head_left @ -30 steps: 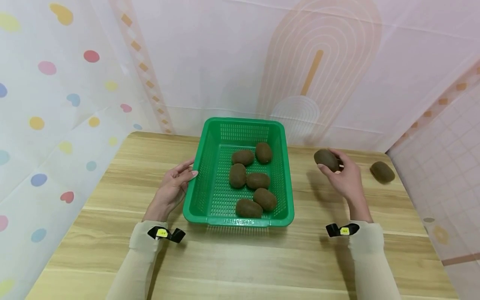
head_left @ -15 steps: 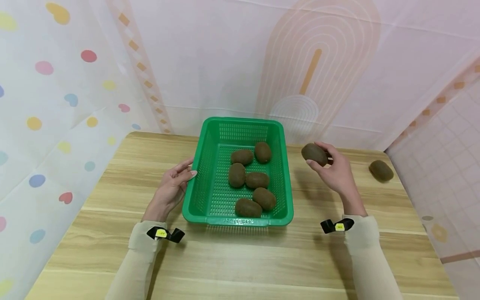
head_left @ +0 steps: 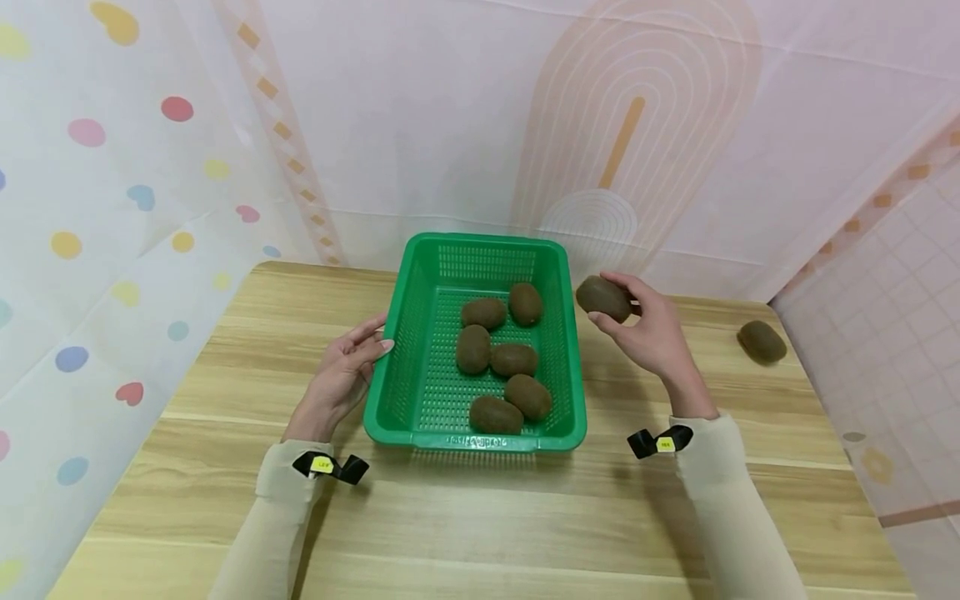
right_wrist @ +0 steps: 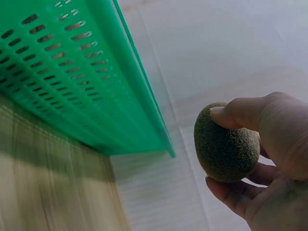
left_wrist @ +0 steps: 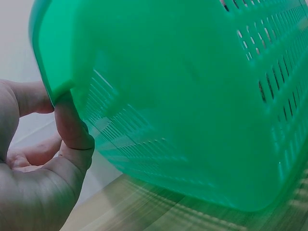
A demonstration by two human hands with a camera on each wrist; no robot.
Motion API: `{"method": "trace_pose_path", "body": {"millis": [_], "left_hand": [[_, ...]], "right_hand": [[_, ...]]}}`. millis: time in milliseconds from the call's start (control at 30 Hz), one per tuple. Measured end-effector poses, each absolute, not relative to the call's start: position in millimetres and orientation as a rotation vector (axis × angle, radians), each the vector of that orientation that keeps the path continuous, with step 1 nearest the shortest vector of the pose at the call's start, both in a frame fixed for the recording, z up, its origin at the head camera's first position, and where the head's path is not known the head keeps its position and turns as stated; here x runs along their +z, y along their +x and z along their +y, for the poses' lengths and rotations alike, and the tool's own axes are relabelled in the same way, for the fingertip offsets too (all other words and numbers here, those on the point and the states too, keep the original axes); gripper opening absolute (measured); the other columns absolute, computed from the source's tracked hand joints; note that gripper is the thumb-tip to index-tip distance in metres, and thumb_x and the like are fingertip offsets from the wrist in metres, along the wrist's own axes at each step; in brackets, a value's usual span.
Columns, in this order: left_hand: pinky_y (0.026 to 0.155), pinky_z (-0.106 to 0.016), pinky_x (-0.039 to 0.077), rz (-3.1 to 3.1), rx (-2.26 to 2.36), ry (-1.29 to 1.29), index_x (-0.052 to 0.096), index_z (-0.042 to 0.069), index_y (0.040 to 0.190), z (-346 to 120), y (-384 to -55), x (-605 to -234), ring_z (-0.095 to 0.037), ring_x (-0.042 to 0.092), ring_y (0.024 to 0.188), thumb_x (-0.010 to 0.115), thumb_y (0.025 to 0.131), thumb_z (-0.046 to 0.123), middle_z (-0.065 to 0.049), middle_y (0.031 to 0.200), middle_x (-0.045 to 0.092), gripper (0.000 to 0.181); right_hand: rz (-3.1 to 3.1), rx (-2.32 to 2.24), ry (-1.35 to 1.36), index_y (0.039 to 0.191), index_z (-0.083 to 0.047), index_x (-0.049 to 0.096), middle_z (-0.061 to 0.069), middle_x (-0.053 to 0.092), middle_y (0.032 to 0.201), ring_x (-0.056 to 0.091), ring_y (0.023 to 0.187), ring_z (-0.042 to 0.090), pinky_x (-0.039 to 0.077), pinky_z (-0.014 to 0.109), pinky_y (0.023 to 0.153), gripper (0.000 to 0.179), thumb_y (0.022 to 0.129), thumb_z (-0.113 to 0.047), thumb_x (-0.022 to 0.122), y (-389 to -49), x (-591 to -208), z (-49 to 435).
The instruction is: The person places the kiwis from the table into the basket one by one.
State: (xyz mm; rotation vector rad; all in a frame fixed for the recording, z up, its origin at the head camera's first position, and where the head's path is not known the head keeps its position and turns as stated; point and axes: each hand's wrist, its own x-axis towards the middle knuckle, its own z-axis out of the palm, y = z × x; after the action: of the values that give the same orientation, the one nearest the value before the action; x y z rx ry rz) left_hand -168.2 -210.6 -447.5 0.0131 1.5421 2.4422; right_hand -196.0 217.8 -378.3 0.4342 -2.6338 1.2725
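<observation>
A green plastic basket (head_left: 480,442) with slotted walls stands mid-table, and several brown kiwifruits (head_left: 513,360) lie inside it, mostly toward its right half. My left hand (head_left: 347,375) pinches the basket's left rim between thumb and fingers; the left wrist view shows the fingers (left_wrist: 72,122) curled under that rim. Just outside the right rim, above the table, my right hand (head_left: 651,329) holds a kiwifruit (head_left: 602,298) between thumb and fingers. In the right wrist view this fuzzy kiwifruit (right_wrist: 224,144) is apart from the basket wall (right_wrist: 72,72).
One more kiwifruit (head_left: 762,342) lies on the wooden table (head_left: 480,525) near its right edge. A patterned cloth backdrop (head_left: 450,125) rises behind the table and along both sides.
My right hand has moved left with its kiwifruit, from over the right part of the table to beside the basket's right rim. The left hand stays on the basket.
</observation>
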Motion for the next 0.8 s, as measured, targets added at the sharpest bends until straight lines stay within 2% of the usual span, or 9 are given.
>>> {"method": "trace_pose_path", "body": {"millis": [800], "left_hand": [[0.085,-0.022,0.063,1.532,2.445,-0.017,0.028,-0.001,0.16,-210,-168,-445,-0.01,0.073,0.096,0.062,0.099,-0.003,-0.002,0.113,0.071,0.07]], "right_hand": [[-2.706,1.197,0.763,0.146,-0.012,0.057,0.012,0.06,0.144,0.062,0.12,0.03,0.055,0.047,0.1,0.056,0.094,-0.017,0.076,-218,-357,173]]}}
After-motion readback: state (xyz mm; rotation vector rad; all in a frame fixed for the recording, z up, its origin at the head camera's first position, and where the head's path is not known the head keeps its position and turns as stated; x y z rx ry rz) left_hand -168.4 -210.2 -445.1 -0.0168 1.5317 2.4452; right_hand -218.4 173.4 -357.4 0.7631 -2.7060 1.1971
